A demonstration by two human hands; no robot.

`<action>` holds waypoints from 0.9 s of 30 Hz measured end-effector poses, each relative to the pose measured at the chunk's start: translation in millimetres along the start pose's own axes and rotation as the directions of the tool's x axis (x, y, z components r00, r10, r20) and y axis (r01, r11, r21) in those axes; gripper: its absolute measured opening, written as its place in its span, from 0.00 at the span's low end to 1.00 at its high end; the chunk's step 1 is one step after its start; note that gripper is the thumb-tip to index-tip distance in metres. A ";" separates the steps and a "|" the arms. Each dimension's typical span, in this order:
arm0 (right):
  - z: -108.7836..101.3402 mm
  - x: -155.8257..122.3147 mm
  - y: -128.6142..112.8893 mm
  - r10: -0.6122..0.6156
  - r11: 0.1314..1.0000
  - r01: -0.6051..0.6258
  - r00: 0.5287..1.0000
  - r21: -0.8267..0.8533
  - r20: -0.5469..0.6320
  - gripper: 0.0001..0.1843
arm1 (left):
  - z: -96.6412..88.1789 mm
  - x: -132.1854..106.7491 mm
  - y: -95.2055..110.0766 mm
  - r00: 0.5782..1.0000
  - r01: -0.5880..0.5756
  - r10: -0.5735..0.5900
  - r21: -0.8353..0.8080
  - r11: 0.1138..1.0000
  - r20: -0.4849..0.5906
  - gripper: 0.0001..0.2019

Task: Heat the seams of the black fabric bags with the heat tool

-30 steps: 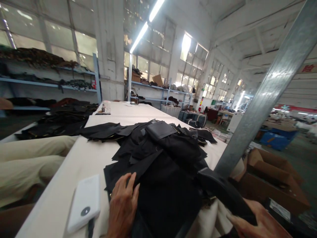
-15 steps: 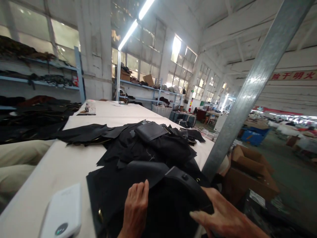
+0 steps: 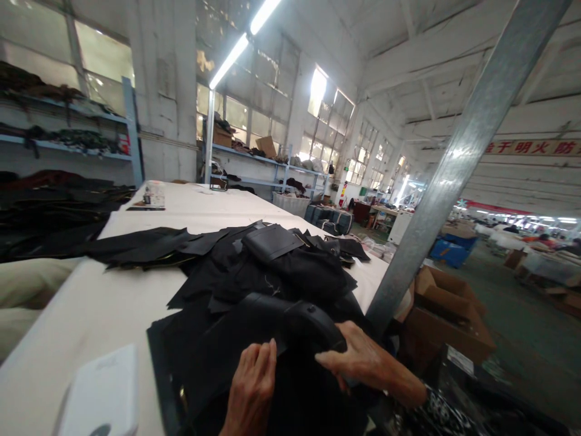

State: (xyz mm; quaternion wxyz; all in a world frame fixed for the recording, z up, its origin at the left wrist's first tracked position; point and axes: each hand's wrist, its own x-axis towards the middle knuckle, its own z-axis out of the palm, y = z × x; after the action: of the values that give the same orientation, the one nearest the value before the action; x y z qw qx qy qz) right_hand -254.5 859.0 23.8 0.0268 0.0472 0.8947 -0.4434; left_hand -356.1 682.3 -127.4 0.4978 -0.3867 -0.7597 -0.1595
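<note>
My left hand [image 3: 252,387] is closed at the edge of a black fabric piece [image 3: 213,357], fingertips pressed together on the cloth. My right hand [image 3: 363,360] is wrapped round a black handheld tool [image 3: 313,324] with a rounded body and a small knob on top; its exact kind I cannot make out. The tool's front end points left, over the fabric just above my left fingertips. Behind it lies a heap of black fabric pieces [image 3: 236,260], with a smooth black panel [image 3: 272,241] on top and loose threads.
The pieces lie on a white-covered table [image 3: 181,209]. A white power bank-like box [image 3: 102,387] is at the near left. A slanted metal post [image 3: 454,175] rises at the right, beside open cardboard boxes [image 3: 454,321]. A person's light-trousered leg [image 3: 34,281] shows at the left edge.
My right hand has moved left and slightly up with the black tool, bringing it closer to my left hand. The left hand stays on the fabric. The view has shifted a little.
</note>
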 end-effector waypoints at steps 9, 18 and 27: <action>-36.7 -22.9 7.1 -0.028 0.999 0.023 0.989 -0.037 -0.144 0.18 | -0.7 20.4 -12.0 0.864 0.461 -0.375 -0.230 0.857 0.335 0.12; -31.0 -83.5 17.3 0.028 0.993 -0.045 0.989 -0.111 -0.147 0.20 | -35.0 81.0 -58.6 0.473 0.867 -0.156 -0.427 0.257 0.867 0.19; -18.8 -69.5 23.9 0.024 1.000 -0.025 0.997 -0.016 -0.076 0.19 | -8.5 40.7 -40.4 0.366 0.875 0.001 -0.344 -0.340 0.931 0.22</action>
State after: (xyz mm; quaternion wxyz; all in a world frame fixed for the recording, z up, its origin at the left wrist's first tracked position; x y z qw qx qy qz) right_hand -182.9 884.1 22.5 -0.0014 0.0749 0.8981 -0.4333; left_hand -389.3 668.2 -82.0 -0.3450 -0.2220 -0.5918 -0.6939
